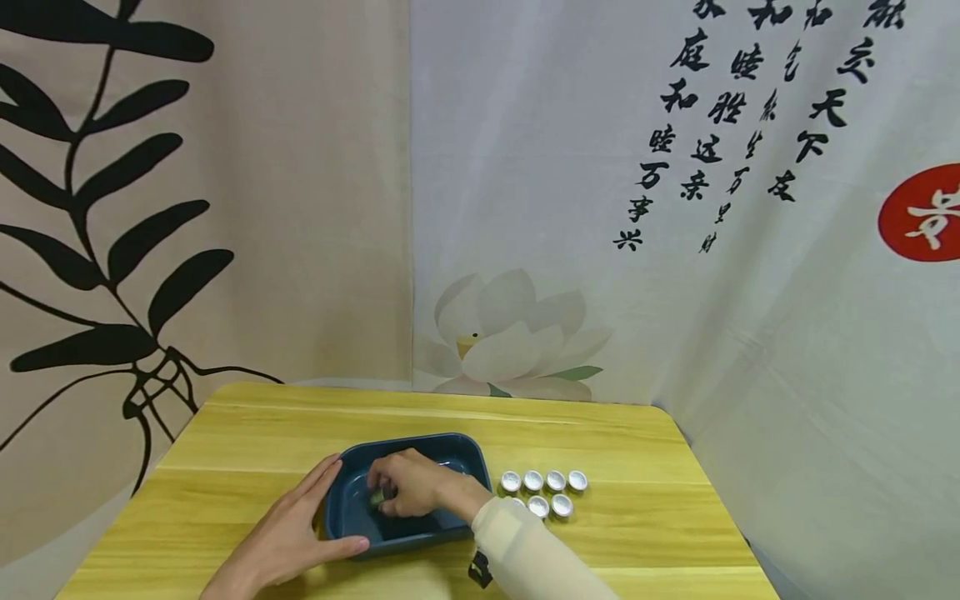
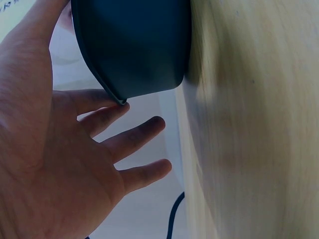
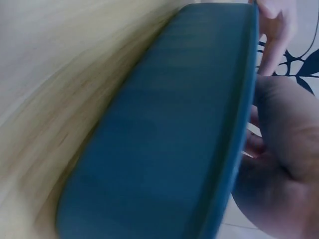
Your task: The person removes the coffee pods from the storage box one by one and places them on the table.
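Note:
A dark blue rectangular tray (image 1: 407,546) stands on the wooden table. My left hand (image 1: 288,533) spans its left end, with the thumb at the near rim and the fingertips at the far left corner. In the left wrist view the fingers of this hand (image 2: 65,154) are spread and nearly straight, touching the tray's rim (image 2: 112,94). My right hand (image 1: 416,487) is inside the tray, fingers bent around a small greenish thing (image 1: 377,497), mostly hidden by the fingers. The right wrist view shows the tray's outer wall (image 3: 164,124), which hides the fingertips of the right hand (image 3: 284,154).
Several small round silver cups with whitish tops, like tealights (image 1: 555,481), stand in two rows right of the tray; the right sleeve (image 1: 525,542) partly covers the near row. The wooden table (image 1: 637,500) ends at a printed cloth backdrop (image 1: 525,208).

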`<control>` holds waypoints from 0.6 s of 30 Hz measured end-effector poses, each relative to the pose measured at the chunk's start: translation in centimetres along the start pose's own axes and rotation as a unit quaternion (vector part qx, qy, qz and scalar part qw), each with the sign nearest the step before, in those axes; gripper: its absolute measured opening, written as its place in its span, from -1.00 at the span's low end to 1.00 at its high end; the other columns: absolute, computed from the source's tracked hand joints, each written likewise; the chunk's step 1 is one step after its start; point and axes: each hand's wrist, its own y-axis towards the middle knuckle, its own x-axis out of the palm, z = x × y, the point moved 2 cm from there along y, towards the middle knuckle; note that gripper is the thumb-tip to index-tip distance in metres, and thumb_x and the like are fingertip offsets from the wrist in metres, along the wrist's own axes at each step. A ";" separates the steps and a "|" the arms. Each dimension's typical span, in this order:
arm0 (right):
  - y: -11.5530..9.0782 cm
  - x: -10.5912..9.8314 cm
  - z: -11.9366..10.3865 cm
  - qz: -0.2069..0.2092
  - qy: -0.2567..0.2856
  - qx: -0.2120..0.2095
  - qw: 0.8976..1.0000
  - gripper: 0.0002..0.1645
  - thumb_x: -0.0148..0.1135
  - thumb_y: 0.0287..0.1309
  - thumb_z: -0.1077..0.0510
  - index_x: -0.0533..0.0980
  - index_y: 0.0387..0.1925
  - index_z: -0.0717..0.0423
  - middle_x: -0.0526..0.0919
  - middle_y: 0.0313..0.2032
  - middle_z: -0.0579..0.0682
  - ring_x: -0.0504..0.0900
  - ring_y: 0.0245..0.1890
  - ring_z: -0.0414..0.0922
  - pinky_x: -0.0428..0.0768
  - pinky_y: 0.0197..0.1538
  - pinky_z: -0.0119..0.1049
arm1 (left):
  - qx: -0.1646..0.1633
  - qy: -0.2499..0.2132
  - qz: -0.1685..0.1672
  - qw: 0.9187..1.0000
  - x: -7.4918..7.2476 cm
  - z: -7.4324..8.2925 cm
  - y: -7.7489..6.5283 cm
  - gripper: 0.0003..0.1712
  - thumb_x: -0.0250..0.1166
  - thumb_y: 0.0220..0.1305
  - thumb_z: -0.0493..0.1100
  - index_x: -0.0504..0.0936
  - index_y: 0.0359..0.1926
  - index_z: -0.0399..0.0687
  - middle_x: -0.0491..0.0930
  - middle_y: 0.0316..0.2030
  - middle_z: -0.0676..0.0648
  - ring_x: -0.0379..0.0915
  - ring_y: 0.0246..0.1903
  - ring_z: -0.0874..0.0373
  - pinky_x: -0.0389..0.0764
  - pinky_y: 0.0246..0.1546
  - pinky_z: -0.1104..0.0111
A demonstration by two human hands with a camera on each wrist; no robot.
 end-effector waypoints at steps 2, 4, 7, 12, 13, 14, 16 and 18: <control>-0.4 -0.3 0.1 0.012 0.004 -0.003 1.000 -0.63 0.56 0.46 0.07 0.73 0.23 -0.11 0.83 0.06 -0.20 0.69 -0.03 -0.44 0.69 0.05 -0.60 | -0.001 -0.001 -0.002 1.000 0.0 0.0 0.0 0.53 0.57 0.22 0.54 0.03 0.84 -0.19 -0.01 0.83 -0.36 0.28 0.63 -0.57 0.53 0.45 -0.48; -0.9 -0.7 0.2 0.023 0.008 -0.009 1.000 -0.65 0.55 0.47 0.05 0.75 0.22 -0.10 0.83 0.08 -0.20 0.70 -0.02 -0.43 0.69 0.07 -0.59 | -0.002 -0.002 -0.002 1.000 -0.1 0.1 0.0 0.54 0.57 0.22 0.55 0.03 0.84 -0.20 -0.01 0.82 -0.36 0.27 0.64 -0.57 0.52 0.46 -0.49; -1.5 -1.1 0.3 0.036 0.018 -0.015 0.999 -0.66 0.54 0.49 0.04 0.76 0.22 -0.09 0.84 0.11 -0.18 0.71 0.00 -0.41 0.69 0.08 -0.60 | -0.002 -0.001 -0.002 1.000 -0.1 0.1 0.0 0.55 0.57 0.20 0.57 0.03 0.84 -0.20 0.00 0.82 -0.36 0.27 0.64 -0.57 0.51 0.46 -0.50; -2.6 -1.7 0.4 0.057 0.036 -0.027 0.997 -0.63 0.52 0.51 0.04 0.74 0.25 -0.04 0.84 0.13 -0.15 0.77 0.00 -0.39 0.69 0.08 -0.64 | 0.000 0.004 0.001 1.000 -0.1 0.2 -0.1 0.55 0.56 0.20 0.58 0.03 0.84 -0.20 0.00 0.82 -0.36 0.30 0.62 -0.56 0.53 0.45 -0.49; -2.8 -1.8 0.4 0.062 0.038 -0.031 0.997 -0.63 0.51 0.52 0.05 0.74 0.26 -0.03 0.83 0.14 -0.14 0.77 0.00 -0.39 0.68 0.07 -0.65 | 0.001 0.005 0.002 1.000 0.0 0.2 -0.1 0.55 0.56 0.21 0.58 0.03 0.84 -0.20 0.01 0.82 -0.36 0.30 0.62 -0.56 0.54 0.44 -0.49; -3.0 -1.9 0.4 0.068 0.041 -0.035 0.996 -0.62 0.51 0.52 0.05 0.73 0.26 -0.01 0.83 0.15 -0.13 0.78 -0.01 -0.39 0.68 0.07 -0.66 | 0.002 0.005 0.003 1.000 0.0 0.2 -0.1 0.55 0.56 0.21 0.58 0.03 0.84 -0.20 0.01 0.82 -0.37 0.30 0.62 -0.57 0.55 0.44 -0.48; -3.4 -2.1 0.4 0.077 0.050 -0.038 0.995 -0.62 0.50 0.52 0.07 0.73 0.27 0.01 0.82 0.16 -0.11 0.79 -0.01 -0.38 0.69 0.07 -0.66 | 0.004 0.003 0.004 1.000 0.0 0.2 -0.2 0.54 0.56 0.21 0.57 0.03 0.84 -0.19 0.00 0.82 -0.36 0.31 0.61 -0.58 0.56 0.42 -0.48; -3.9 -2.4 0.3 0.087 0.060 -0.040 0.994 -0.61 0.49 0.53 0.09 0.72 0.28 0.04 0.81 0.18 -0.08 0.81 0.00 -0.35 0.72 0.08 -0.63 | 0.006 0.002 0.007 1.000 0.1 0.2 -0.2 0.54 0.57 0.21 0.57 0.03 0.84 -0.18 0.01 0.82 -0.36 0.32 0.61 -0.58 0.58 0.41 -0.47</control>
